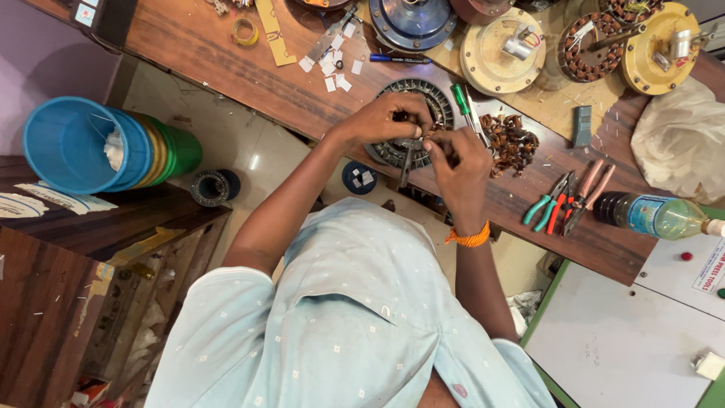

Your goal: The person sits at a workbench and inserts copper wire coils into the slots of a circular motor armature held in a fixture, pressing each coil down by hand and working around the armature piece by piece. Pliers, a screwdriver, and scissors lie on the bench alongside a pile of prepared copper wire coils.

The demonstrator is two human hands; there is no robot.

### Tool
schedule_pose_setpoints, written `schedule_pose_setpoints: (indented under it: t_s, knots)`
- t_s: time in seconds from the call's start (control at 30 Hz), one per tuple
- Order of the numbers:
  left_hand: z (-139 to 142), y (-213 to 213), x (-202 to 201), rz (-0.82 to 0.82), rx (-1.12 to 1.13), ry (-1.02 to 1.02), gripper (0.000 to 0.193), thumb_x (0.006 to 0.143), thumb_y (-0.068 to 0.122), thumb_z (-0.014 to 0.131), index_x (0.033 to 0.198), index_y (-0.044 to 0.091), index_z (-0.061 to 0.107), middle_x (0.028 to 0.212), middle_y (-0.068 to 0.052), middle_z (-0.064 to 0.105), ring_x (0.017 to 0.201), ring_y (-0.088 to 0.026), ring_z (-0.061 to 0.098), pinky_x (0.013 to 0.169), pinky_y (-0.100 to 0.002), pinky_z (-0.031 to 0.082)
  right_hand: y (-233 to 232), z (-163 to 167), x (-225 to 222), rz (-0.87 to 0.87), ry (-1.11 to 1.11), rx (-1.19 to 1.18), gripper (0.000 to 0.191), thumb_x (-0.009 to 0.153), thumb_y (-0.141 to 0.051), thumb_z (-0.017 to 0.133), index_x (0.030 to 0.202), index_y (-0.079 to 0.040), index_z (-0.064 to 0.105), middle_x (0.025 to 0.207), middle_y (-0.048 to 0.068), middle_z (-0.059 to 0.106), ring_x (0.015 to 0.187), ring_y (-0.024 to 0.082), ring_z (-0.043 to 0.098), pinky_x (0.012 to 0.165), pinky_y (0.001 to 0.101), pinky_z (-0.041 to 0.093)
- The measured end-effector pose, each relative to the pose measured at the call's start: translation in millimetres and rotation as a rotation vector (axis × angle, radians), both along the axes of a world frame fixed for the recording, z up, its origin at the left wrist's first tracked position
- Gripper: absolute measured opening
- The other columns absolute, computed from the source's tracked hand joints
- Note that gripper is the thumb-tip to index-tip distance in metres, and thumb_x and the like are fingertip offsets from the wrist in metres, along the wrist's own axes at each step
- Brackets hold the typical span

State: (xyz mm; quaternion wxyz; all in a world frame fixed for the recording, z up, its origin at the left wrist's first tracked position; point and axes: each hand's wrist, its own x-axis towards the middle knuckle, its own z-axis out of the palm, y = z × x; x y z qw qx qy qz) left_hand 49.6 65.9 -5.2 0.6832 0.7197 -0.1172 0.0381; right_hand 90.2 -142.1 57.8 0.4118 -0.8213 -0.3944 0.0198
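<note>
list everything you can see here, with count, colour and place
stator core: 1, dark grey, bench centre, under both hands
screwdriver: 1, green handle, right of stator
copper wire heap: 1, brown, right of screwdriver
pliers: about 3, teal, red and pink handles, bench right
bottle: 1, clear, yellowish liquid, lying far right
motor housings: several, cream, yellow and blue, bench's far edge
buckets: nested stack, blue outermost, on its side, left
wristband: 1, orange, right wrist
left hand: on stator
right hand: on stator, pinching something small
</note>
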Motion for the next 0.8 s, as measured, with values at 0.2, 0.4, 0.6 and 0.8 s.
schedule_pose_setpoints:
  t_s: [0.2,0.4,0.6,0.8]
  knots:
    - [2.3,3.5,5.1,-0.034,0.016,0.076,0.023,0.084,0.02,0.07,0.101,0.004,0.075,0.095,-0.003,0.064,0.087,-0.014,0.059,0.078,-0.031,0.049,-1.7,-9.3,-20.1,-0.101,-0.021,0.062,0.012,0.091,0.002,0.079,0.101,-0.001,0.072,0.085,0.008,0.059,0.063,0.016,0.051,0.057,0.0317,0.039]
    - [-0.5,4.8,7.2,-0.063,0.066,0.043,0.023,0.087,0.022,0.069,0.102,0.005,0.074,0.097,-0.003,0.063,0.086,-0.014,0.058,0.077,-0.031,0.049,-10.5,-31.1,-29.5,-0.104,-0.091,0.09,0.011,0.09,0.005,0.078,0.099,0.001,0.074,0.082,0.008,0.064,0.062,0.016,0.054,0.056,0.0309,0.041]
    - [7.3,0.8,-10.3,-0.015,0.19,-0.07,0.027,0.093,0.032,0.073,0.1,0.008,0.063,0.099,-0.005,0.057,0.093,-0.02,0.059,0.084,-0.036,0.05,-17.0,-62.2,-36.7,-0.068,-0.091,0.107,0.013,0.086,0.009,0.073,0.096,0.0,0.072,0.082,0.011,0.062,0.067,0.019,0.06,0.059,0.0331,0.045]
    - [17.6,-41.5,-41.7,0.456,0.706,-0.215,0.042,0.08,0.031,0.083,0.111,0.01,0.065,0.111,-0.008,0.06,0.108,-0.031,0.056,0.089,-0.044,0.043,-31.9,-66.7,-22.5,-0.071,-0.105,0.104,0.014,0.083,0.004,0.081,0.092,-0.002,0.072,0.08,0.01,0.062,0.062,0.017,0.059,0.055,0.0315,0.045]
